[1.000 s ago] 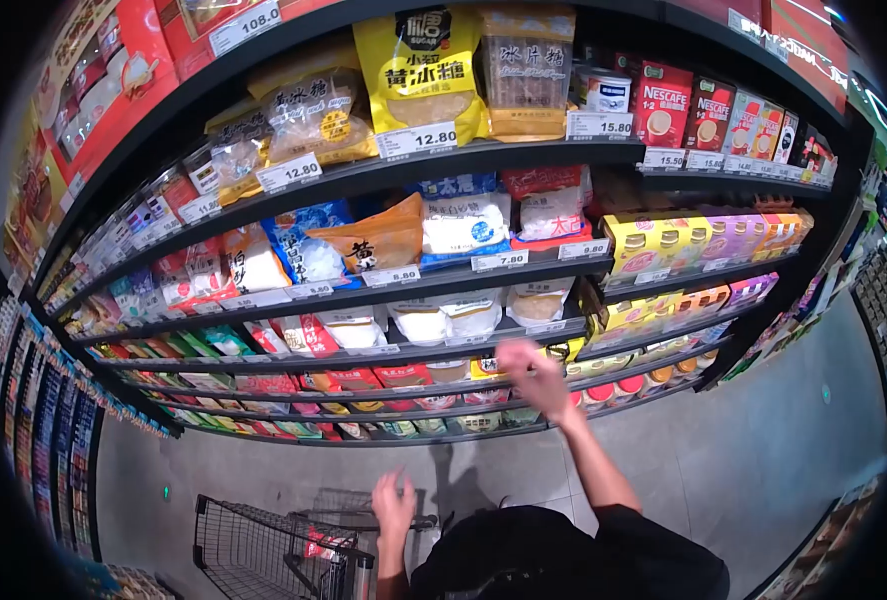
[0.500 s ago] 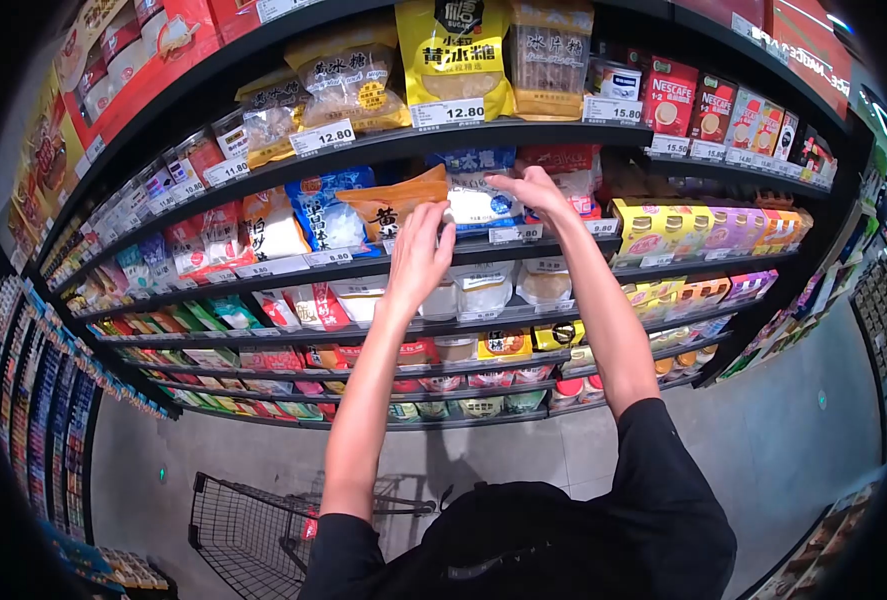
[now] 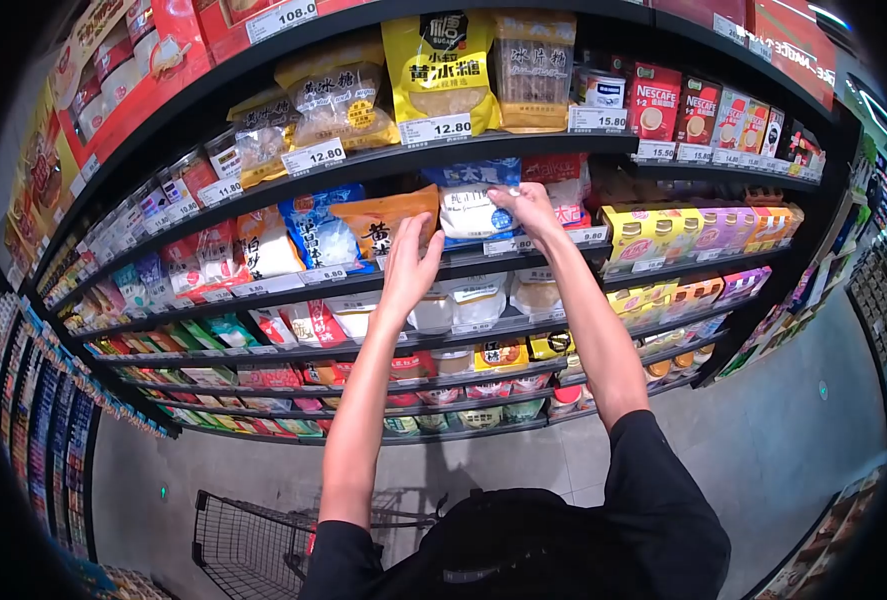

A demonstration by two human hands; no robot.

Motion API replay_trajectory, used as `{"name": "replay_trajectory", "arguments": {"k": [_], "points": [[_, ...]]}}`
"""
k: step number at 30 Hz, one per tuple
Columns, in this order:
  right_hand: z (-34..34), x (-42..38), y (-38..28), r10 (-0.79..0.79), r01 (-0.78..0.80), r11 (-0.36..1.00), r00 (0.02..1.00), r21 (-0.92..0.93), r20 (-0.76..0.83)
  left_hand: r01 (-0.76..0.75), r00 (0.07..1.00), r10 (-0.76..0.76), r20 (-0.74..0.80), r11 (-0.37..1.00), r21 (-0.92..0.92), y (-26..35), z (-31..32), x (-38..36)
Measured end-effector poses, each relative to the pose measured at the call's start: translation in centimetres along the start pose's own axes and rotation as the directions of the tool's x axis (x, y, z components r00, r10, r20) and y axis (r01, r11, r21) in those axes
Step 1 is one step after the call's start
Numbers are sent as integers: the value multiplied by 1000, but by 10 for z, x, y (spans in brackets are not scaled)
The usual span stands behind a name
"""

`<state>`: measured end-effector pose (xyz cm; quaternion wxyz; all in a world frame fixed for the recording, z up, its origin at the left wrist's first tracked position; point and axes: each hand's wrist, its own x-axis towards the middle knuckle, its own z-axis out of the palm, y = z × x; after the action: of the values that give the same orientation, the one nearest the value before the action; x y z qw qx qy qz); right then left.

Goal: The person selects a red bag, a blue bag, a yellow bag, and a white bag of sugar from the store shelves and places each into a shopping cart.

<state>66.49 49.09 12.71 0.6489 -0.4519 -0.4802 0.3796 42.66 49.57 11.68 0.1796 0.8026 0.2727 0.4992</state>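
My right hand point(image 3: 531, 212) grips the right edge of a blue and white bag point(image 3: 475, 208) on the second shelf, its fingers closed on the plastic. To the left, my left hand point(image 3: 410, 262) is raised with its fingers spread, holding nothing. It is in front of the lower right part of an orange bag point(image 3: 375, 220). A blue bag point(image 3: 320, 232) leans on the shelf left of the orange one. Behind my right hand stands a red bag point(image 3: 560, 186), partly hidden.
Above hangs a shelf edge point(image 3: 363, 158) with price tags, carrying a yellow bag point(image 3: 437, 75) and red coffee boxes point(image 3: 653, 100). Yellow multipacks point(image 3: 643, 235) stand at the right. Below are more stocked shelves, and a black wire cart point(image 3: 248, 545) stands on the floor at lower left.
My right hand has closed on the edge of the blue and white bag, which sits more upright and shows more of its front. My left hand has moved slightly left and down.
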Motion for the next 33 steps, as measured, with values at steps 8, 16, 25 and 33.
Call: {"name": "replay_trajectory", "arguments": {"k": [8, 16, 25, 33], "points": [[-12, -11, 5, -119, 125, 982, 992, 141, -47, 49, 999, -49, -1, 990, -130, -1, 32, -15], [-26, -9, -15, 83, -108, 979, 987, 175, 141, 195, 979, -202, -25, 967, -166, 4, 71, 3], [-37, -7, -14, 0, 5, 999, 992, -38, 126, 293, 945, -327, -11, 861, -415, 4, 82, 51], [-36, -12, -5, -142, 153, 979, 986, -136, 91, 399, 884, -466, -29, 787, -472, -2, 87, 63]]}}
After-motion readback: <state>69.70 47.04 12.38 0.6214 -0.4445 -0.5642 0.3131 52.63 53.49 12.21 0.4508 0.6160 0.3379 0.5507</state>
